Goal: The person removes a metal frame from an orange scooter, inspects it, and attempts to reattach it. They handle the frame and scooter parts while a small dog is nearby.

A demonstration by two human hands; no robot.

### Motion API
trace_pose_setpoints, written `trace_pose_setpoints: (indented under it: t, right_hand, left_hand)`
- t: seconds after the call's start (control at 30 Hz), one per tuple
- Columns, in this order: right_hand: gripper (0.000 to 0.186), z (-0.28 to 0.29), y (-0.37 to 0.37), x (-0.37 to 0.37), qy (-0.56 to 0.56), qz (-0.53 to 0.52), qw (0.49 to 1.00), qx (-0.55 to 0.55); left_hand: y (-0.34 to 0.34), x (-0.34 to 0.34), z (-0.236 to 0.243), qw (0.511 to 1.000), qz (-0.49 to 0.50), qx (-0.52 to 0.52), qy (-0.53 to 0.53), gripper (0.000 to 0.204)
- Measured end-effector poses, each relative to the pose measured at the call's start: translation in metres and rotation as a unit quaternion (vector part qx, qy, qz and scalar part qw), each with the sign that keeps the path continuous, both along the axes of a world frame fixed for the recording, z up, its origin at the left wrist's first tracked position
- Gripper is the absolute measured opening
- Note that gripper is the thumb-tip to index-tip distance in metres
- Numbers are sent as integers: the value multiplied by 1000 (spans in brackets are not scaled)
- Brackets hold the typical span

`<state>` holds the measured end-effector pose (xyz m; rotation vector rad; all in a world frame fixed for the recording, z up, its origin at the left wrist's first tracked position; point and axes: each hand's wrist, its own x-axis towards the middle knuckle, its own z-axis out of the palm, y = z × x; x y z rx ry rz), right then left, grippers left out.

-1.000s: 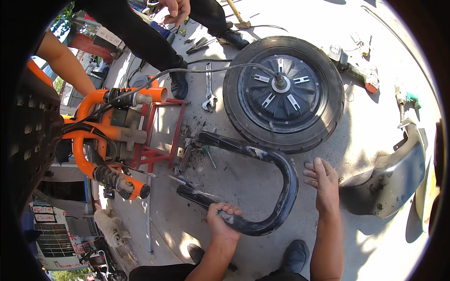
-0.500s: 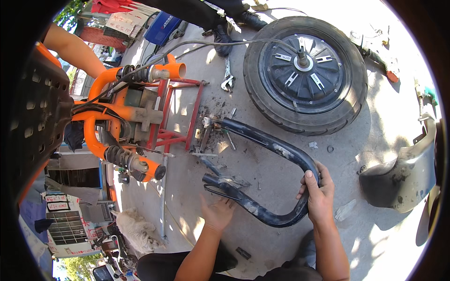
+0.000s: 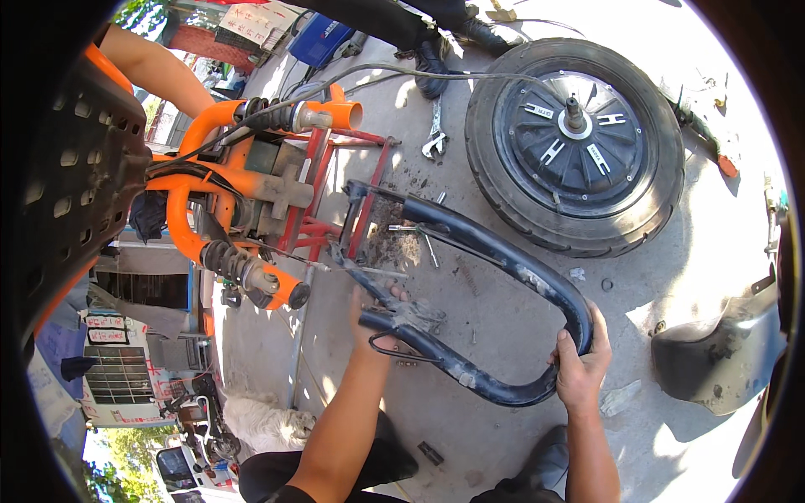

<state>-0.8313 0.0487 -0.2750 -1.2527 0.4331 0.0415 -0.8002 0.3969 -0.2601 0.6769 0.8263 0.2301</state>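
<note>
A black U-shaped tubular swingarm [image 3: 524,272], scuffed and dusty, lies slantwise in front of me. Its bend is in my right hand [image 3: 584,360], the thumb on top and the fingers round the tube. A stand-like bracket of dark metal [image 3: 348,220] joins its open ends on the left. Beside the lower end, my left hand [image 3: 371,314] is partly behind the tube and bracket; its fingers are smeared and half hidden. The orange vehicle frame [image 3: 239,197], with two shock absorbers [image 3: 243,277], rests near a red metal stand [image 3: 369,197] at the left.
A wheel with hub motor [image 3: 579,151] lies at the upper right, its cable running to the frame. An adjustable wrench [image 3: 436,134] is on the ground near a person's shoe [image 3: 432,67]. A grey fender [image 3: 713,352] lies right; a white dog [image 3: 268,423] lower left. Another person's arm [image 3: 168,71] reaches in.
My left hand has moved up and left, behind the swingarm's lower end. The bracket has swung up against the open ends. My right hand keeps its hold on the bend.
</note>
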Motion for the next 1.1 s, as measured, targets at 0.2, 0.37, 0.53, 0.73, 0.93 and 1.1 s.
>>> trace_pose_setpoints:
  t: [0.2,0.37,0.53,0.73,0.93,1.1]
  right_hand:
    - [51,1,6,56,-85,-5,995,54]
    - [51,3,-6,83,-62,17,992,108]
    - [52,3,-21,87,-58,22,991,117]
    - [51,12,-20,96,-61,32,991,115]
    - [49,16,-13,98,-63,37,990,123]
    - [48,26,-9,105,-68,41,990,118]
  left_hand:
    - [19,43,44,989,-55,89,-108,40]
    - [24,38,44,991,-54,67,-104,42]
    - [-16,32,63,989,1,134,-55,38]
    - [-16,38,65,986,-14,131,-102,27]
    - [-3,40,69,986,-3,133,-99,27]
    - [-7,44,74,979,-49,140,-142,31]
